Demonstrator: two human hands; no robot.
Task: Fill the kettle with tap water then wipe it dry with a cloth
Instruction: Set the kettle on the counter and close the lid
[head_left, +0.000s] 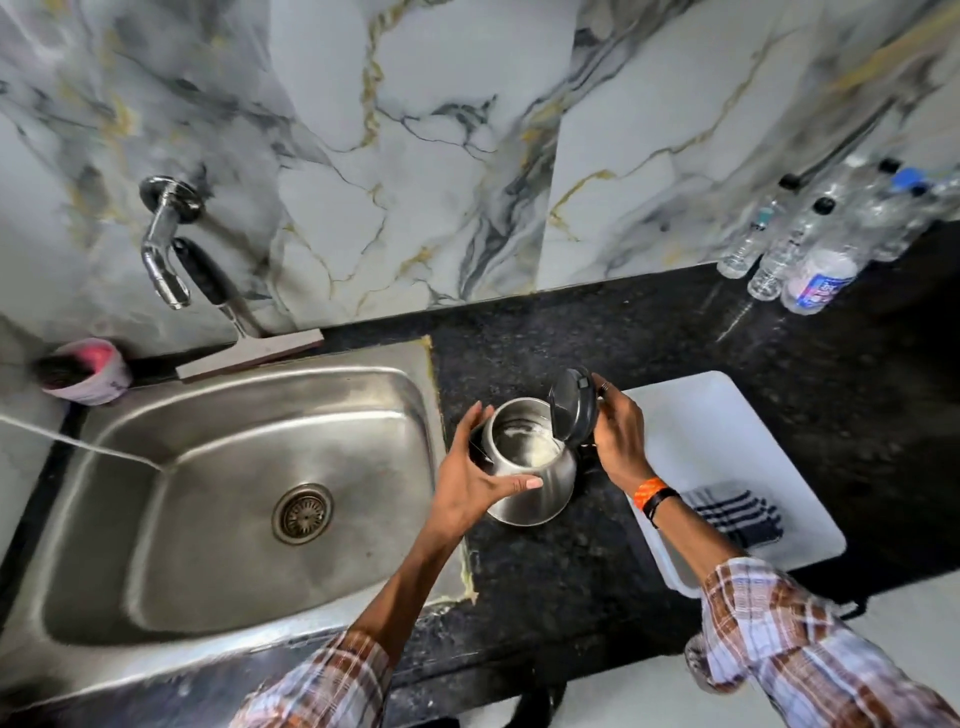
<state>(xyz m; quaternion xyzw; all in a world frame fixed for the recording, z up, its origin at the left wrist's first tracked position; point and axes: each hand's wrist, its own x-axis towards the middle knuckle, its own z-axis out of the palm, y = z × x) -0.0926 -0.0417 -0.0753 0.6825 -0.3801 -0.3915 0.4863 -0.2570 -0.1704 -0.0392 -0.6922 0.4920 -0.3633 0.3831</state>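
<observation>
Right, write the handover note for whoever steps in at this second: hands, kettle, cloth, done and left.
Left hand: wrapped round the side of the steel kettle, steadying it.
Right hand: at the kettle's dark lid, which stands hinged open.
Kettle: upright on the black counter, just right of the sink, not under the tap. No water runs from the tap.
Cloth: striped, folded, lying on the white tray at right, untouched.
Done: lid opened.
Left: carry the kettle under the tap, fill it, close it, wipe it dry with the cloth.
</observation>
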